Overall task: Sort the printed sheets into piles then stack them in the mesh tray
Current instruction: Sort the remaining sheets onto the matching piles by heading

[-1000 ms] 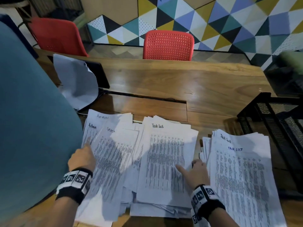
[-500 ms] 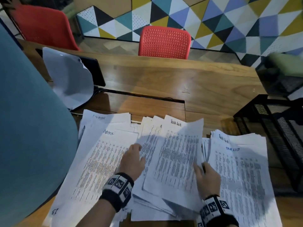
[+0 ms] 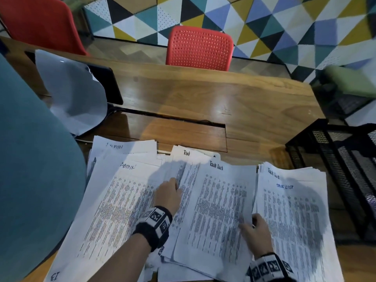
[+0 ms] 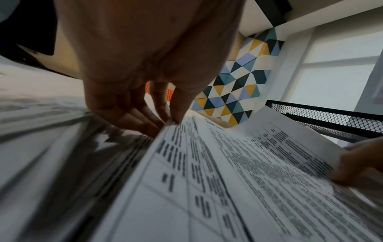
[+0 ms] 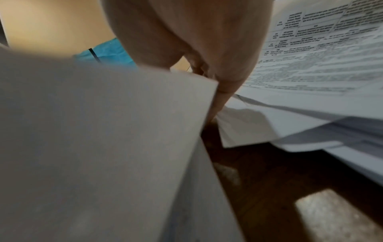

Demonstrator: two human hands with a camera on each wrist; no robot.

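Printed sheets lie in three piles on the wooden table. The left pile (image 3: 122,200) is headed "Admin". At the middle, a thin bundle headed "Task List" (image 3: 219,210) is raised off the loose sheets under it. My left hand (image 3: 177,184) pinches its left edge, thumb and fingertips meeting on the paper (image 4: 165,121). My right hand (image 3: 247,222) grips its right edge, thumb on top and fingers hidden beneath (image 5: 215,91). A tidier "Task List" pile (image 3: 291,220) lies to the right. The black mesh tray (image 3: 335,159) stands at the table's right end.
A curled blank sheet (image 3: 71,94) leans on a dark tablet-like slab (image 3: 109,84) at the back left. A teal shape (image 3: 30,180) fills the left side. Red chairs (image 3: 199,47) stand behind the table. A cable slot (image 3: 173,119) crosses the table's middle.
My left hand left the Admin pile and came to the middle bundle's left edge. My right hand took its right edge, and the bundle rose and shifted toward the right pile.
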